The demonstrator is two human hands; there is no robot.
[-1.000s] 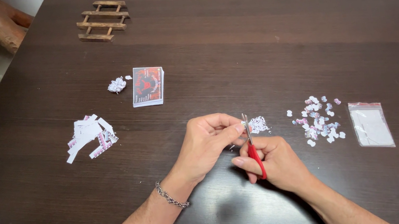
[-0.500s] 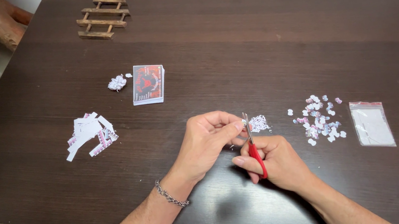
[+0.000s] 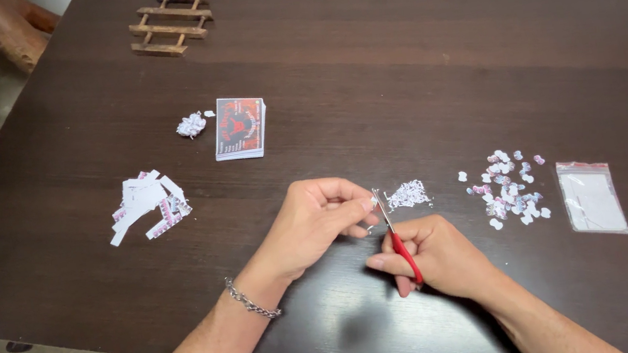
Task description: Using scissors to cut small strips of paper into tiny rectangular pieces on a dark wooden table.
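- Red-handled small scissors gripped in right hand, long axis near-to-far, blades pointing far
- Tiny paper scrap, barely visible, pinched in left hand just left of blades
- White clippings pile just beyond blade tips
- Open dark wooden table farther off; near edge close behind wrists

Even, soft indoor light, moderately bright. Dark desk shows a broad pale sheen across its far half, no hard glare. Under my right hand and left hand lie faint diffuse shadows. Focus sharp at centre; desk edges bow slightly from wide-angle distortion.
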